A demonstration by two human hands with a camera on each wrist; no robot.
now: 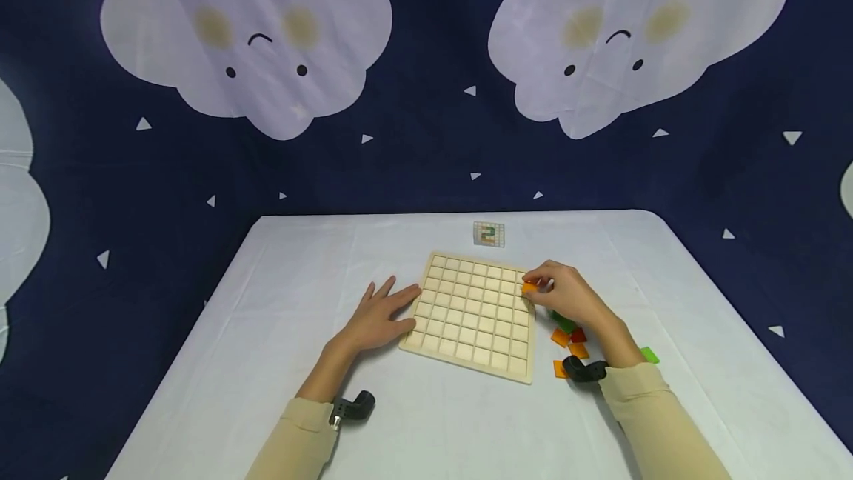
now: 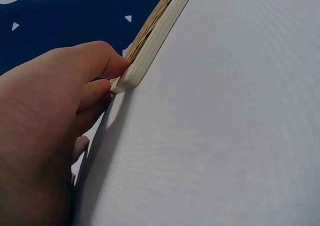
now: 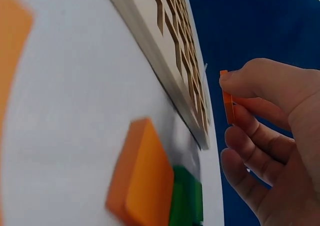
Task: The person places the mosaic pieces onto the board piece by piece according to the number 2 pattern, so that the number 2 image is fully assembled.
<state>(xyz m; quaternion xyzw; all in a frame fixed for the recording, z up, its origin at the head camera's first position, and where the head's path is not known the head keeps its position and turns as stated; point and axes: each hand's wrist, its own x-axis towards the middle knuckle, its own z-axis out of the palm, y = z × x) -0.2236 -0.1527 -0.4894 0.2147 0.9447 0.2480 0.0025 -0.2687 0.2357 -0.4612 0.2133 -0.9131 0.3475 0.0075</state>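
Observation:
A pale wooden board with a grid of square recesses lies at a slant on the table. My left hand is beside its left edge, fingers spread, thumb and forefinger touching the rim; the left wrist view has the thumb on the board's corner. Between thumb and fingertips, my right hand pinches a thin orange square tile. The tile is held over the board's upper right edge, tilted up on its side in the right wrist view. The grid squares in sight hold no tiles.
Right of the board, under the right forearm, lie loose tiles: dark green, red, several orange and a light green one. A small patterned card sits behind the board. A dark cloud-print cloth hangs behind the white table.

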